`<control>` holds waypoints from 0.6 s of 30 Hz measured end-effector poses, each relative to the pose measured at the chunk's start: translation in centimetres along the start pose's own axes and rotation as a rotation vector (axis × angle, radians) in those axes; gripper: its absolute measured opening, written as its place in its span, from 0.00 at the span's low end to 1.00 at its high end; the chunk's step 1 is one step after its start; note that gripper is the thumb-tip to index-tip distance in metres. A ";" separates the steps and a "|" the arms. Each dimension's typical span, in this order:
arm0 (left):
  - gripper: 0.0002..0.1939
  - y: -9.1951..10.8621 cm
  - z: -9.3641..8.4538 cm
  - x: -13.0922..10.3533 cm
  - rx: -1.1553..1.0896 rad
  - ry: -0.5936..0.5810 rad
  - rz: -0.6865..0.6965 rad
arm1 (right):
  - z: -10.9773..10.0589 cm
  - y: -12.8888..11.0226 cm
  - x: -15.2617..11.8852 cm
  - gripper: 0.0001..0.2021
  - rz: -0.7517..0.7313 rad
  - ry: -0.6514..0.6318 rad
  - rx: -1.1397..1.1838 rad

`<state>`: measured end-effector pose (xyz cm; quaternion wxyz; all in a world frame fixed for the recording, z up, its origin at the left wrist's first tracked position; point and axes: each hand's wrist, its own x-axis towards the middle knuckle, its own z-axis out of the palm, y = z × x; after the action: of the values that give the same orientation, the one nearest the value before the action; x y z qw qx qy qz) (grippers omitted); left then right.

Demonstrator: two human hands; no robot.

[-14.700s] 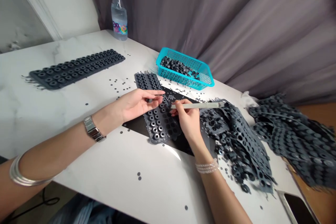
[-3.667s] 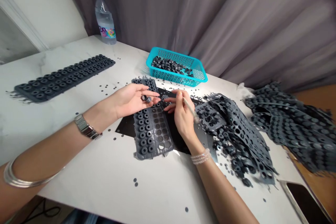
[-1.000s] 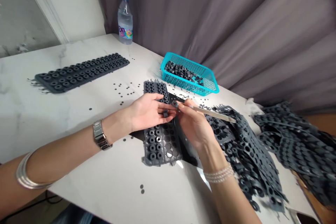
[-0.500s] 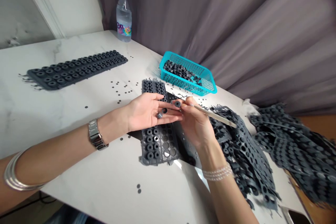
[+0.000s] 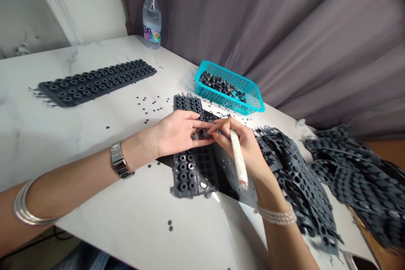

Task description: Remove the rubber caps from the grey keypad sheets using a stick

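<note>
My left hand [image 5: 175, 133] lies palm up above a dark rubber sheet, fingers stretched out, cradling a few small grey rubber rings [image 5: 195, 136] on its fingers. At its fingertips, my right hand [image 5: 238, 137] pinches with thumb and forefinger; whether a ring is between them is hidden. That same hand grips a thin tool with a pale, tape-wrapped handle [image 5: 239, 164], whose dark tip points away from me. Beneath both, the rubber sheet [image 5: 183, 173] carries rings in its left columns and open holes in its right ones.
A turquoise basket [image 5: 232, 104] of loose rings stands behind. Another ring-studded sheet [image 5: 95, 82] lies at left, near a water bottle [image 5: 152, 23]. Punched sheets [image 5: 300, 181] heap at right, with more sheets [image 5: 354, 177] beyond. Small dark discs dot the white table [image 5: 126, 228].
The tool has swung in my right hand, its handle now pointing down toward me. The ring that was visible at my right fingertips is hidden, and those fingers are closer to my left palm.
</note>
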<state>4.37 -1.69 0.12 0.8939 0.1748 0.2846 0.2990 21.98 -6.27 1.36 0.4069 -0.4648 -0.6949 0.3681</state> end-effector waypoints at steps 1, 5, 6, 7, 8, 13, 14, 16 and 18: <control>0.21 -0.1 0.0 0.0 -0.002 0.008 0.008 | 0.1 0.1 0.0 0.12 -0.006 0.009 -0.022; 0.21 -0.5 0.1 0.1 0.016 0.022 0.025 | 0.4 0.6 0.1 0.13 -0.027 0.041 -0.092; 0.21 -0.5 0.1 0.1 0.024 0.021 0.026 | 0.4 0.7 0.1 0.13 -0.027 0.047 -0.096; 0.21 -0.6 0.2 0.1 0.031 0.015 0.025 | 0.4 0.8 0.1 0.13 -0.027 0.049 -0.096; 0.21 -0.6 0.3 0.0 0.040 0.009 0.026 | 0.5 0.8 0.1 0.13 -0.027 0.050 -0.097; 0.24 -0.6 0.8 -0.1 0.049 0.000 0.058 | 0.3 1.2 0.0 0.14 -0.043 0.034 -0.232; 0.24 -0.7 0.8 -0.1 0.040 0.008 0.058 | 0.3 1.2 0.0 0.14 -0.046 0.034 -0.265; 0.25 -0.7 0.5 -0.1 0.008 0.034 0.056 | 0.3 1.1 0.1 0.15 -0.059 0.046 -0.303; 0.26 -0.3 0.1 -0.1 -0.026 0.060 0.050 | 0.1 0.8 0.2 0.16 -0.060 0.103 -0.295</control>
<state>4.53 -1.94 0.14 0.8795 0.1610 0.3027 0.3301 22.09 -5.86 0.65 0.3801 -0.5167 -0.7334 0.2253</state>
